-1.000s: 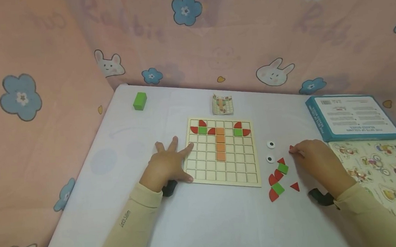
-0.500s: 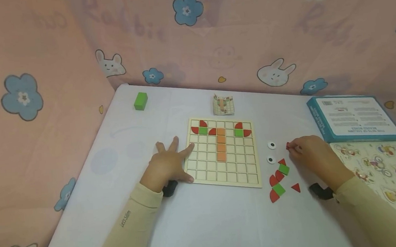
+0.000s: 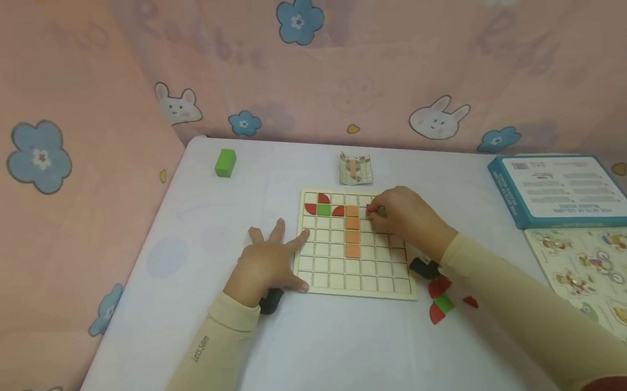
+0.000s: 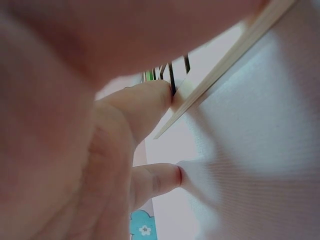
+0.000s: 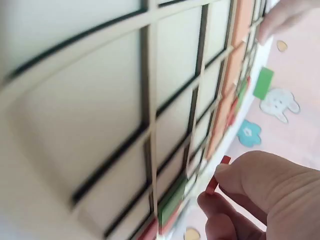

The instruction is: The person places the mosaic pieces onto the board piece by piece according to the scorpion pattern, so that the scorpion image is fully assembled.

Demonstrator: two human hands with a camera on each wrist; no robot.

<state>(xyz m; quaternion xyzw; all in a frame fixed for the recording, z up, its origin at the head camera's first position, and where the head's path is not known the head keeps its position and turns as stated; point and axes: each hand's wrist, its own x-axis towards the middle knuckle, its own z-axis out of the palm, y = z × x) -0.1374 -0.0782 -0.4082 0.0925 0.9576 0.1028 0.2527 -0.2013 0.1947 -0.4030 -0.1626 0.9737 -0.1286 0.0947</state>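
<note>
A wooden grid board [image 3: 337,279] lies on the white table. My left hand [image 3: 266,263] is spread at its left edge, thumb and index fingertips on the rim. In the right wrist view, the thumb and fingertips of my right hand [image 5: 245,195] pinch a small red tile [image 5: 217,175]. From the head view, my right hand [image 3: 412,221] is over the board's upper right, covering some tiles there. Orange squares [image 3: 352,236] form a column in the grid. To their left are red quarter-circles [image 3: 323,198] around a green square [image 3: 323,209].
Right of the board lie a loose green square [image 3: 443,304], red quarter-circles [image 3: 436,314] and a red triangle [image 3: 470,301]. A pattern card [image 3: 355,169] and green block [image 3: 225,163] stand behind. A blue box [image 3: 567,191] and sticker sheet [image 3: 601,271] are at right.
My right hand has moved left from beside the sheet to over the board, carrying the red tile. Its arm now hides the loose eye pieces. The left hand has stayed in place.
</note>
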